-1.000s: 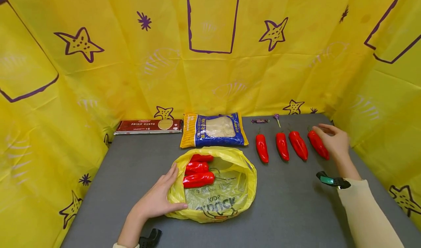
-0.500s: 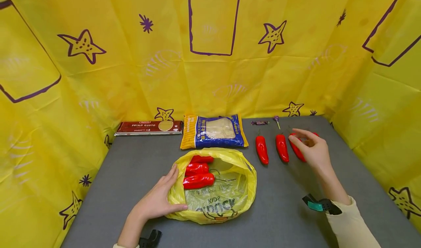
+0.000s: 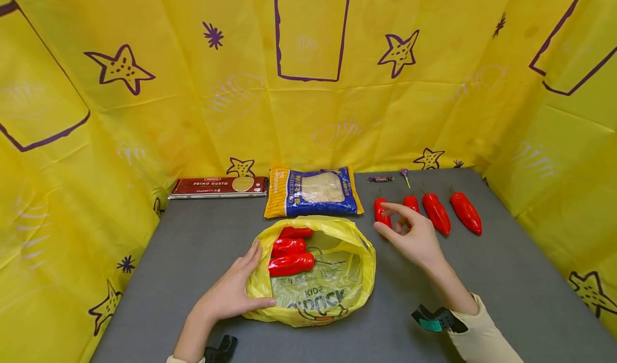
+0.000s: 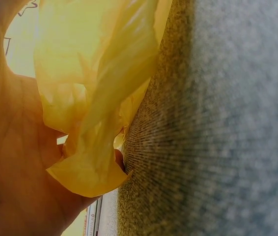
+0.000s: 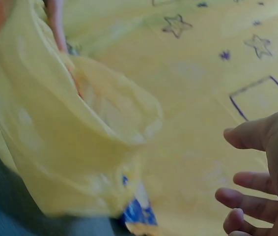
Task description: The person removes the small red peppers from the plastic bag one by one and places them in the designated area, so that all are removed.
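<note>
My left hand [image 3: 233, 289] rests against the left side of a yellow plastic bag [image 3: 360, 304], its fingers spread along the rim and the thumb at the front. The left wrist view shows the bag's plastic [image 4: 99, 113] beside the palm. Three red peppers [image 3: 291, 264] lie inside the open bag. To the right of the bag, my right hand [image 3: 414, 237] hovers with loosely bent fingers, partly covering a red pepper [image 3: 380, 206] and another red pepper [image 3: 411, 202]. Nothing is between its fingers [image 5: 247, 199] in the right wrist view. Farther right lie two more red peppers [image 3: 436, 214].
Behind the bag lies a blue and yellow pasta packet [image 3: 320, 191]. A dark red spaghetti box [image 3: 218, 187] is at its left. A wrapped candy [image 3: 380, 179] and a lollipop [image 3: 405, 176] sit at the back right. Yellow printed cloth [image 3: 308, 111] encloses the grey table [image 3: 202, 234].
My right hand has left the rightmost pepper and moved left over the row, to the peppers nearest the bag. My left hand and the bag have stayed in place.
</note>
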{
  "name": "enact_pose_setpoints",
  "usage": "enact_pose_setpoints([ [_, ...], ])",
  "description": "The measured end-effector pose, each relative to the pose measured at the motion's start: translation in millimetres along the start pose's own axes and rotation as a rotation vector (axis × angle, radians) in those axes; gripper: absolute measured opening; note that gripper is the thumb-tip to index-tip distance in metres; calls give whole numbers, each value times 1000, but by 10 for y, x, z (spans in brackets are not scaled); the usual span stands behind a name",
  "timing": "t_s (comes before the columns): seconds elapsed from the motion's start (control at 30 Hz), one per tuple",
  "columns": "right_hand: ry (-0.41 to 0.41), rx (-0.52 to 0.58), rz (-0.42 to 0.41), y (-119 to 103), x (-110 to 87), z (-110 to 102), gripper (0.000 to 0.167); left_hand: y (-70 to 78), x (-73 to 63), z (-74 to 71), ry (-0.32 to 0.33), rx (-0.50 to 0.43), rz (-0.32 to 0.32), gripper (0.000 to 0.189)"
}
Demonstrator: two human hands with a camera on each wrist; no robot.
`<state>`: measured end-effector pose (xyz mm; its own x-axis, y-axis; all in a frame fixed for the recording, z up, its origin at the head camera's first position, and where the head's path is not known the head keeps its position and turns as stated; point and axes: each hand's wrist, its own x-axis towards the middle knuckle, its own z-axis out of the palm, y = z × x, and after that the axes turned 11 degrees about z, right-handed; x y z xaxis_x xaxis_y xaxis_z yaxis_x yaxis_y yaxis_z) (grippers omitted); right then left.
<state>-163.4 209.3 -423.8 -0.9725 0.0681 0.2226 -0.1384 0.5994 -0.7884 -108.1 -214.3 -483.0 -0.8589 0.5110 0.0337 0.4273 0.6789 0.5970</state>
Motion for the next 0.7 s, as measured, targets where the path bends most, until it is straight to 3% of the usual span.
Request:
enact_pose_setpoints([
  [0.47,-242,100,-206,-459,-247,584,41,-18,-4,18,8,10,7,127],
  [0.7,-332,9,-323,-599,-388,848,42,-22,-1,15,3,10,-7,127],
])
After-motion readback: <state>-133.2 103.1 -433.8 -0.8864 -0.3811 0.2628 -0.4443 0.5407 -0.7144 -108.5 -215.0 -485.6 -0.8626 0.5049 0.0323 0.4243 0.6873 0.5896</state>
